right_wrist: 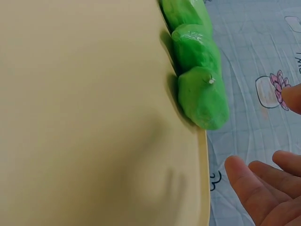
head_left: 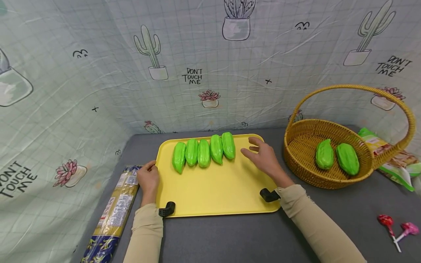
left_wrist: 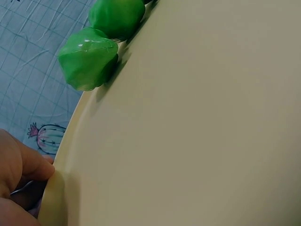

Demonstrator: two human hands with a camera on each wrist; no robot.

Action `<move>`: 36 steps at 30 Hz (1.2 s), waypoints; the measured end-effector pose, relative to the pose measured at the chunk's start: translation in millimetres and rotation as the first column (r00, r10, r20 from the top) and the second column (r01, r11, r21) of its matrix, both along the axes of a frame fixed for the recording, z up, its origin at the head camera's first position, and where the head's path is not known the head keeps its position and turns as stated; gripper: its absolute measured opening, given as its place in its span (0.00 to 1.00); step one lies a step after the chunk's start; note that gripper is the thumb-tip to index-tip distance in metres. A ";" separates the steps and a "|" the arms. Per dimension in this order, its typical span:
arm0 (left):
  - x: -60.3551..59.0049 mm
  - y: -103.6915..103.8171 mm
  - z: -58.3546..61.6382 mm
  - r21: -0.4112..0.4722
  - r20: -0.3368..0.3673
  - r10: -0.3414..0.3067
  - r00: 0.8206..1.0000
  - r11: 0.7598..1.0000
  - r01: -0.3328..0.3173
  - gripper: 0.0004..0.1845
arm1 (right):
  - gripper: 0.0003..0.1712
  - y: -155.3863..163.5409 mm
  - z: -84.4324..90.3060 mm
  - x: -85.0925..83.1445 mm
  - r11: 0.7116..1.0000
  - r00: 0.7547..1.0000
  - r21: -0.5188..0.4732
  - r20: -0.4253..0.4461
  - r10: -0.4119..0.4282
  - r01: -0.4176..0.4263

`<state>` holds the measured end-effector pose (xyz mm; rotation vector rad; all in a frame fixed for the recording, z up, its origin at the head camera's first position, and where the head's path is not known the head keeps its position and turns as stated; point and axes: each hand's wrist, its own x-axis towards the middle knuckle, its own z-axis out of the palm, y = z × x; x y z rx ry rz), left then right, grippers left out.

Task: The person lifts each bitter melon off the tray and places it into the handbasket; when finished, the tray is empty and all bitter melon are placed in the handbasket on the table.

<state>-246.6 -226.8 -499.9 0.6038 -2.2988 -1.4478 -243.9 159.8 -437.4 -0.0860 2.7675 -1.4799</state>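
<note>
My left hand (head_left: 148, 179) pinches the left rim of a yellow tray (head_left: 210, 193); in the left wrist view its fingertips (left_wrist: 47, 170) lie on the tray's edge. Several shiny green ridged vegetables, shaped like bitter melons (head_left: 204, 153), lie side by side in a row along the tray's far side. My right hand (head_left: 263, 157) hovers above the tray's right part, its fingers spread apart and holding nothing. Right of the row's last bitter melon (head_left: 228, 146), the thumb points toward it with a gap between. The right wrist view shows that end bitter melon (right_wrist: 203, 98) near the rim.
A wicker basket (head_left: 306, 171) with a tall handle stands right of the tray, two green bitter melons (head_left: 347, 159) inside. Behind it lies a green snack bag (head_left: 394, 155). Two lollipops (head_left: 388, 223) rest at the front right. A long gold-and-blue packet (head_left: 115, 212) lies on the left.
</note>
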 end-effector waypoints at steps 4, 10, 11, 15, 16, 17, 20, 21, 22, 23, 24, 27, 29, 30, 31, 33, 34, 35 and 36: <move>-0.2 -0.1 0.1 0.000 0.008 0.000 1.000 1.000 0.000 0.19 | 0.41 -6.5 -2.3 -2.5 1.000 1.000 0.000 0.027 0.013 -0.013; 0.1 -1.1 3.1 0.005 0.006 -0.001 1.000 1.000 0.001 0.19 | 0.43 -14.1 -2.6 -4.7 0.999 0.998 -0.022 0.054 0.036 -0.035; 0.2 -1.2 3.5 0.007 0.005 0.000 1.000 1.000 0.000 0.19 | 0.43 -15.5 -2.7 -5.3 0.999 0.997 -0.024 0.057 0.043 -0.042; 0.7 -0.6 4.5 -0.001 0.003 0.012 1.000 1.000 -0.012 0.19 | 0.44 -20.2 -5.2 -8.6 0.997 0.995 -0.035 0.073 0.066 -0.064; 0.7 -0.3 4.1 -0.003 0.004 0.011 1.000 1.000 -0.011 0.19 | 0.44 -21.4 -6.1 -9.3 0.997 0.995 -0.036 0.076 0.068 -0.065; 0.6 0.0 3.6 -0.004 0.004 0.011 1.000 1.000 -0.011 0.19 | 0.45 -22.6 -7.0 -10.0 0.997 0.994 -0.038 0.080 0.070 -0.068; 0.7 -0.2 2.2 -0.018 0.006 0.012 1.000 1.000 -0.012 0.19 | 0.46 -27.5 -10.4 -13.4 0.997 0.993 -0.035 0.093 0.079 -0.076; 0.8 -0.5 1.6 -0.020 0.005 0.015 1.000 1.000 -0.015 0.19 | 0.46 -29.4 -11.4 -14.4 0.996 0.991 -0.034 0.100 0.085 -0.082; 0.5 -0.4 1.0 -0.020 0.004 0.017 1.000 1.000 -0.017 0.19 | 0.47 -30.9 -12.2 -15.3 0.996 0.990 -0.030 0.106 0.090 -0.087; 0.3 -0.5 0.8 -0.022 0.002 0.022 1.000 1.000 -0.022 0.18 | 0.47 -32.5 -13.1 -16.5 0.995 0.989 -0.027 0.111 0.097 -0.094; 0.2 -0.6 0.6 -0.025 0.000 0.027 1.000 0.999 -0.027 0.18 | 0.47 -34.1 -13.9 -17.8 0.995 0.988 -0.026 0.115 0.102 -0.100; -0.7 -1.0 0.2 -0.024 -0.002 0.034 0.999 0.999 -0.034 0.18 | 0.47 -38.1 -14.9 -20.4 0.994 0.987 -0.029 0.117 0.111 -0.108; -1.1 -1.1 0.4 -0.018 -0.002 0.031 1.000 0.999 -0.031 0.18 | 0.47 -40.0 -15.9 -22.7 0.994 0.988 -0.027 0.112 0.110 -0.108; -1.3 -1.1 0.3 -0.015 -0.002 0.029 1.000 0.999 -0.029 0.18 | 0.46 -40.9 -16.3 -23.7 0.994 0.988 -0.028 0.111 0.110 -0.107; -1.6 -1.1 0.2 -0.014 -0.002 0.028 1.000 0.999 -0.028 0.18 | 0.46 -41.5 -16.8 -24.4 0.994 0.988 -0.029 0.110 0.109 -0.107; -1.4 -0.9 0.1 -0.010 -0.002 0.022 1.000 1.000 -0.022 0.18 | 0.46 -42.8 -17.7 -25.2 0.994 0.988 -0.031 0.109 0.107 -0.104; -1.2 -0.8 0.4 -0.008 0.000 0.019 1.000 1.000 -0.019 0.18 | 0.45 -43.3 -18.2 -25.6 0.994 0.988 -0.033 0.108 0.106 -0.103; -1.1 -0.7 0.3 -0.009 0.001 0.019 1.000 1.000 -0.019 0.18 | 0.45 -43.8 -18.7 -26.0 0.994 0.989 -0.034 0.107 0.106 -0.102; -1.1 -0.7 0.3 -0.010 0.001 0.018 1.000 1.000 -0.018 0.18 | 0.45 -44.3 -19.2 -26.3 0.994 0.989 -0.036 0.103 0.103 -0.100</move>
